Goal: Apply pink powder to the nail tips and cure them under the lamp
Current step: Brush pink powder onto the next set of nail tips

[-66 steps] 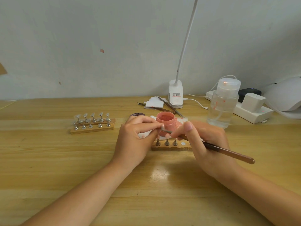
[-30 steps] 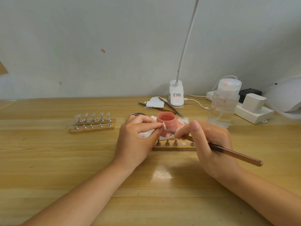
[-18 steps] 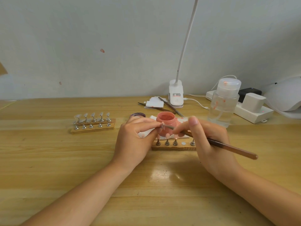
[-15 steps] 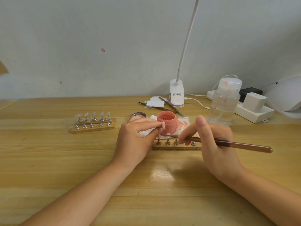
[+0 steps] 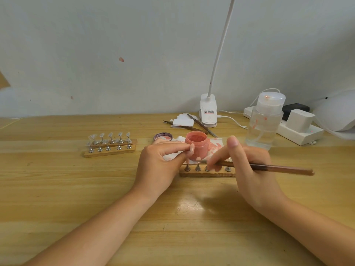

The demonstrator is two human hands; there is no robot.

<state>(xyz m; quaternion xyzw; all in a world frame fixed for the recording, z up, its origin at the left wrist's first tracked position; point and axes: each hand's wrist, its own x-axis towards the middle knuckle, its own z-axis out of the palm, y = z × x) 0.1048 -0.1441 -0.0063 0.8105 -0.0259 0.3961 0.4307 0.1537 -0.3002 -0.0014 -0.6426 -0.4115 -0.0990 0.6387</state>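
An open jar of pink powder stands on a stained white tissue mid-table. My left hand pinches a small nail tip between thumb and forefinger, right beside the jar. My right hand grips a brown brush lying nearly level, its tip low over a wooden stand of metal pegs in front of the jar. A second wooden stand with several clear nail tips sits to the left. The white curing lamp is at the far right edge.
A clear pump bottle stands right of the jar. Behind it lie a power strip with plugs, a clip desk lamp, white pads and spare brushes. The jar's lid lies behind my left hand.
My right hand has drawn the brush away from the nail tip and lowered it toward the peg stand, the handle swinging level. My left hand has kept the nail tip by the jar.
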